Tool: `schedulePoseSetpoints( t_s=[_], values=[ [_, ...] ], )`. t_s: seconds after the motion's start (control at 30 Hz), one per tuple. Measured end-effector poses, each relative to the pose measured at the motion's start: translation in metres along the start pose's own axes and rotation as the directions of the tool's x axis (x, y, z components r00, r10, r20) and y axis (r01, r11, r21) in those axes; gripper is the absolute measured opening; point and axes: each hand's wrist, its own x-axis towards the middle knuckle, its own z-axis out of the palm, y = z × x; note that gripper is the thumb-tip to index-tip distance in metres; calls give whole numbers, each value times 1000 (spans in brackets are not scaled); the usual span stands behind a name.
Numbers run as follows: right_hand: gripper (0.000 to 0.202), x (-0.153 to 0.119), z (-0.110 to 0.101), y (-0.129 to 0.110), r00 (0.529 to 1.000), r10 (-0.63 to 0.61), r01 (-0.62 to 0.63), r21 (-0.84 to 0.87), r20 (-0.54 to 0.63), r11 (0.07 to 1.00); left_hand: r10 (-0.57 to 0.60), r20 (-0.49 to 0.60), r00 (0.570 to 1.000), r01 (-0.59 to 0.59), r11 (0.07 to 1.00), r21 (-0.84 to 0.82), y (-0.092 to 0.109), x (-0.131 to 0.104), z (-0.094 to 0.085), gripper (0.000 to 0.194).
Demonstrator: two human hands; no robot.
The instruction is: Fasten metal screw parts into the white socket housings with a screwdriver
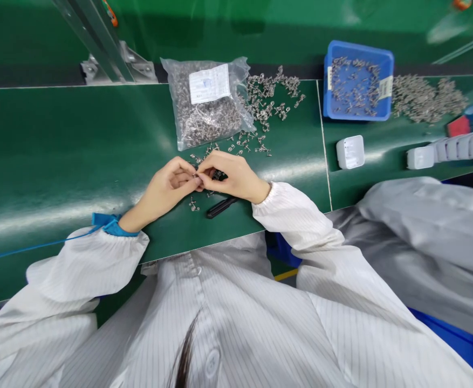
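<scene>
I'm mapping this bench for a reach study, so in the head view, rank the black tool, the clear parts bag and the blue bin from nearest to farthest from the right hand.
1. black tool: just below the right hand, near the table edge.
2. clear parts bag: beyond the hand, up the bench.
3. blue bin: farthest, far right at the back.

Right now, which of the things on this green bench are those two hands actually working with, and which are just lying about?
In use:
left hand and right hand, pinching a small metal part
loose metal parts
bag of parts

Lying about:
black tool
blue bin
white blocks
</scene>
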Motion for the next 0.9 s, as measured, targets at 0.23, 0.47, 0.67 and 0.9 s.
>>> schedulePoseSetpoints(
  t_s=[0.23, 0.47, 0.67, 0.9],
  values=[
    [16, 2, -7, -3, 994, 41, -38, -35, 100, 999, -32, -11, 999, 32, 999, 34, 4, -1, 1, 33],
    [14, 1, -16, 3, 979, -27, 21, 31, 204, 999, -87, 6, 996, 86, 993, 85, 12, -3, 3, 31],
    [5, -1, -7, 3, 991, 37, -40, 20, 125, 999, -20, 12, 1000, 19, 995, 94, 7, -2, 2, 29],
    [2, -3, 1, 3, 998, 63, -62, 28, -20, 998, 109, -83, 991, -109, 994, 9, 7, 1, 3, 33]
  ],
)
